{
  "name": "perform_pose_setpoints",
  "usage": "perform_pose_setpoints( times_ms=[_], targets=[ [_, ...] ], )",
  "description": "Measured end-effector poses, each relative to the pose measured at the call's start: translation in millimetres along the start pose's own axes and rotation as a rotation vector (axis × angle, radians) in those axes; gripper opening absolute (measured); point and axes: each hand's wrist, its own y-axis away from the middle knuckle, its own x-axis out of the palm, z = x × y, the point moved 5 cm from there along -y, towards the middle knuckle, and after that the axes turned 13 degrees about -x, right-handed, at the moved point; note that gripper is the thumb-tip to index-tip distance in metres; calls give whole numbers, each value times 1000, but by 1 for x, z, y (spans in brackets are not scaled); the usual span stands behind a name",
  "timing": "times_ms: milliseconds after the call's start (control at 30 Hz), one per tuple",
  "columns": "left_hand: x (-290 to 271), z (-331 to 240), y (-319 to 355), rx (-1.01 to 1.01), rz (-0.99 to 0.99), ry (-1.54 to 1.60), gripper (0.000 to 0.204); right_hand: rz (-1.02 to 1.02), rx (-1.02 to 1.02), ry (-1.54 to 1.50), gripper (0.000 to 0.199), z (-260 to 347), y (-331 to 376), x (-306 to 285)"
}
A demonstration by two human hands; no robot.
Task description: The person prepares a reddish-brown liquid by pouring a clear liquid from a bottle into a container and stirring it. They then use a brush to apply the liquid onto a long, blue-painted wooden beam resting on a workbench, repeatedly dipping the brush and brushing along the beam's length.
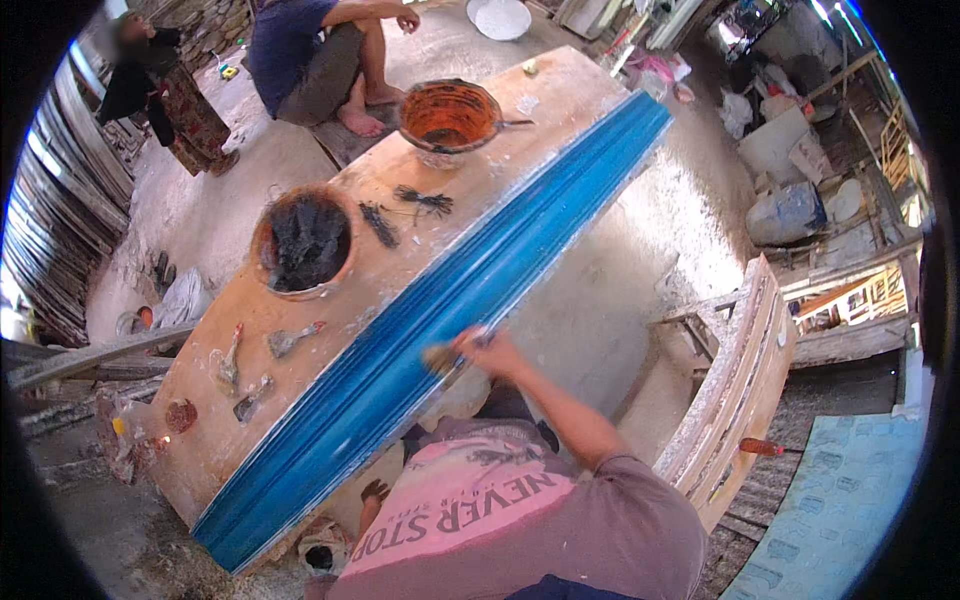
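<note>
My right hand reaches out from the lower right and is closed on a brush whose bristles touch a long blue moulded strip. The strip runs diagonally along the near edge of a wooden table. My left hand is out of sight. My pink and brown shirt fills the lower middle of the view.
On the table stand an orange-stained bowl and a bowl of dark fibres, with fibre bundles and scrapers beside them. White moulded pieces lean at the right. One person sits beyond the table, another crouches at far left.
</note>
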Motion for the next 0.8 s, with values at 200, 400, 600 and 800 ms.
perform_pose_setpoints(
  times_ms=[200, 400, 600, 800],
  targets=[
    [129, -29, 4, 147, -9, -117, 37, -653, -247, 883, 23, 0, -123, -352],
    [285, -47, 29, 247, 25, -259, 38, -90, -525, 252, 20, 39, -161, -216],
    [367, -57, 44, 259, 27, -262, 38, -211, -224, 591, 45, -38, -200, -268],
    [376, -48, 36, 157, -39, -165, 38, -464, -469, 987, 27, -11, -301, -491]
  ],
)
